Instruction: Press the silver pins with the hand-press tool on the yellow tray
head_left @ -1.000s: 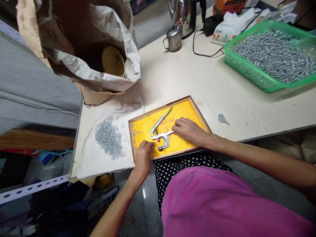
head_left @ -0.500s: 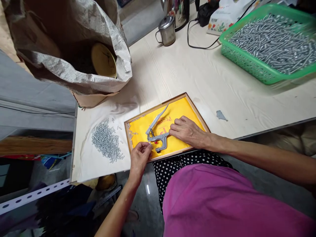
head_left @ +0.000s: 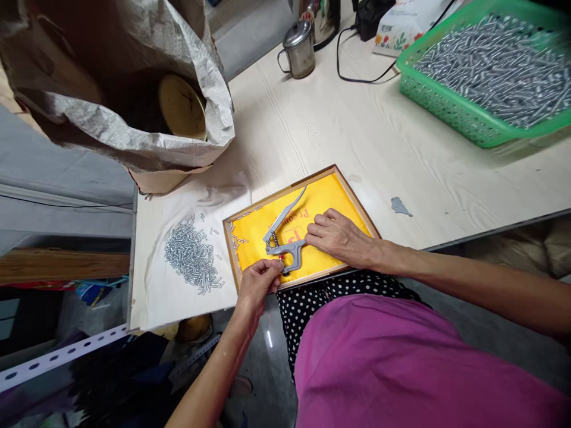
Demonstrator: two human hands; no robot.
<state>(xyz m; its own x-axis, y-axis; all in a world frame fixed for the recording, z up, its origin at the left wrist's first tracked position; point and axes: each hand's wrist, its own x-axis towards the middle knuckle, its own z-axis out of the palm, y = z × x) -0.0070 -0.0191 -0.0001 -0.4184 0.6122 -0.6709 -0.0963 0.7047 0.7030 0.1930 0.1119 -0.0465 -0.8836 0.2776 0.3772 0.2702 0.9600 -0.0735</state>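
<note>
A grey hand-press plier [head_left: 292, 248] with a long raised lever and a spring lies in a shallow yellow-lined tray [head_left: 343, 196]. The fingers of my right hand [head_left: 339, 239] are closed around the plier's rear end. At the plier's open jaw, beside a small red part [head_left: 281, 258], my left hand [head_left: 259, 280] pinches thumb and forefinger together. A small metal piece seems to be between those fingertips, mostly hidden. Several small metal pins [head_left: 238, 240] lie along the tray's left end. Left of the tray, a heap of similar pins [head_left: 191, 255] rests on a white sheet [head_left: 154, 297].
A large open sack [head_left: 178, 157] with a yellowish bowl [head_left: 182, 107] inside stands at back left. Behind are a lidded metal mug [head_left: 300, 52] and a black cable [head_left: 357, 79]. A green basket [head_left: 446, 110] full of metal pieces sits at right on the table [head_left: 428, 178].
My left hand has moved slightly right, bringing its pinched fingertips into the plier's jaw. My right hand keeps its hold, and the lever stays raised.
</note>
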